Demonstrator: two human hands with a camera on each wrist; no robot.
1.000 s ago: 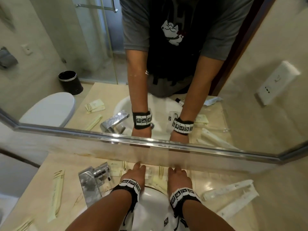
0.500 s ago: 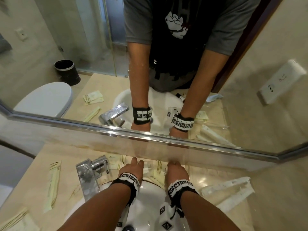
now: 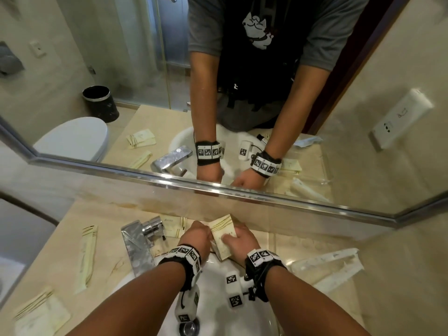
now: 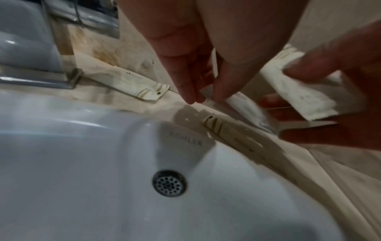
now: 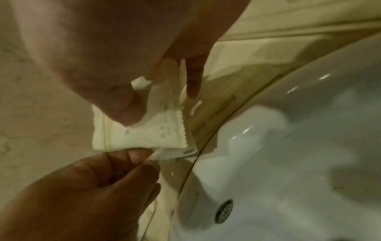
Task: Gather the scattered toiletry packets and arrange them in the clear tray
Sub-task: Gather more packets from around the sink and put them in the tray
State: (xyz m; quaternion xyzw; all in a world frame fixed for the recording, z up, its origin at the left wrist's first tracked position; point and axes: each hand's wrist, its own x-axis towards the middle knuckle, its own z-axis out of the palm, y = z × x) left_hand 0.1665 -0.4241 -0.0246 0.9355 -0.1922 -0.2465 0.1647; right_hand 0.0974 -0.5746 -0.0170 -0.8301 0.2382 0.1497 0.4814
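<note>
Right hand (image 3: 238, 240) and left hand (image 3: 195, 235), which lay flat on the counter (image 3: 101, 241) half a second ago, have lifted a cream, gold-striped packet (image 3: 224, 235) above the sink's (image 3: 215, 309) back rim. Right thumb and fingers pinch its face; left fingertips pinch its near edge. More packets lie beside the faucet (image 3: 139, 241).

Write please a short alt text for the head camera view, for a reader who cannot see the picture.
Above a white ceramic sink, the left hand and right hand together hold cream paper toiletry packets. A chrome faucet stands to the left, more cream packets lie on the beige marble counter, and a wall mirror reflects the person.
</note>
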